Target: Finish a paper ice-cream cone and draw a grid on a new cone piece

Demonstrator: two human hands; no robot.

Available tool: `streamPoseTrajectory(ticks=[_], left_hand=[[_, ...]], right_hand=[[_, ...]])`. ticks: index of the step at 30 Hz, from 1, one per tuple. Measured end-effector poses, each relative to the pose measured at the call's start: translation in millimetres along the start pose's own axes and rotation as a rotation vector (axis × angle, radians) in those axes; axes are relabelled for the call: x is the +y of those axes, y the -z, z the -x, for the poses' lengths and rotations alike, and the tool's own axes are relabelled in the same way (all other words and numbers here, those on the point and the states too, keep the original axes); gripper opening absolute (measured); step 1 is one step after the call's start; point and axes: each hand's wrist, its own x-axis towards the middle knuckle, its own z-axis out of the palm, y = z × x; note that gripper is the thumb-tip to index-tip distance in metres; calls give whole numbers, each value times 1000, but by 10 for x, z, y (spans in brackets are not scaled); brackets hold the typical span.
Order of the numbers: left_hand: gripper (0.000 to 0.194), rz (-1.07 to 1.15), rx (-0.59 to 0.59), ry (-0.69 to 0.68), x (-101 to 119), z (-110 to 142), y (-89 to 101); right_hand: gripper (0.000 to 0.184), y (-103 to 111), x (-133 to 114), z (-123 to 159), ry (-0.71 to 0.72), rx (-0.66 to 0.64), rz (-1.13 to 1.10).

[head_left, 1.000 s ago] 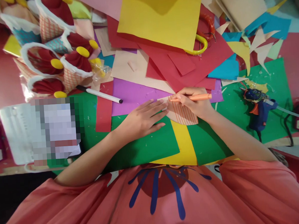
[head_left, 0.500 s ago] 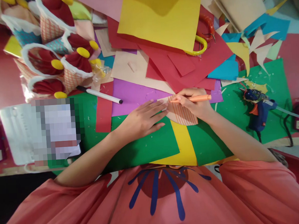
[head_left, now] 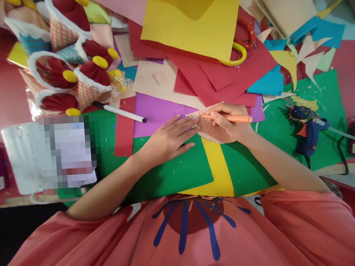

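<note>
My right hand (head_left: pixel 235 123) grips an orange marker (head_left: pixel 235 118), its tip at the upper left part of a pale, fan-shaped piece of paper (head_left: pixel 215 132). Orange stripes run across that paper. Flat on the left end of the same piece rests my left hand (head_left: pixel 178 137), fingers stretched out and slightly apart, holding nothing. Under the paper lie a green sheet (head_left: pixel 168 173), a yellow strip (head_left: pixel 217 160) and a purple sheet (head_left: pixel 155 110). A white marker with a black cap (head_left: pixel 123 113) lies left of my hands.
Decorated paper cones (head_left: pixel 92 88) crowd the back left. A phone (head_left: pixel 73 151), blurred, lies at the left. Scissors with yellow handles (head_left: pixel 239 53) stick out from under a yellow sheet (head_left: pixel 189 28). At the right sits a blue glue gun (head_left: pixel 306 135) with its cord; paper scraps lie behind it.
The striped paper has turned, its right end shifting upward and more stripes showing near its top edge. My right hand and the orange marker have moved only slightly.
</note>
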Motion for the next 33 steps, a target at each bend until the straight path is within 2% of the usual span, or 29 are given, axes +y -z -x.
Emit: streamPoseTrajectory(ticks=[5,15,21,28,31,33], left_hand=[[42,-6,23,30,13,-3,5],[41,-47,50,-8,17,-11,14],[41,-16,31,21,19,-11,13],[41,-30,34,11,15,-9,13],[41,-38,39,-1,13,-6,10],[41,-50,43,-3,14,-6,7]], right_hand=[[28,1,51,-26,-22,-36,16],[29,16,24,-51,-26,-84,-21],[23,11,10,-36,-25,-37,-51],[24,2,21,-58,-7,-53,-47],[26,10,1,-66,-57,-93,-75],[26,16,-22,-51,-108,-74,-83]])
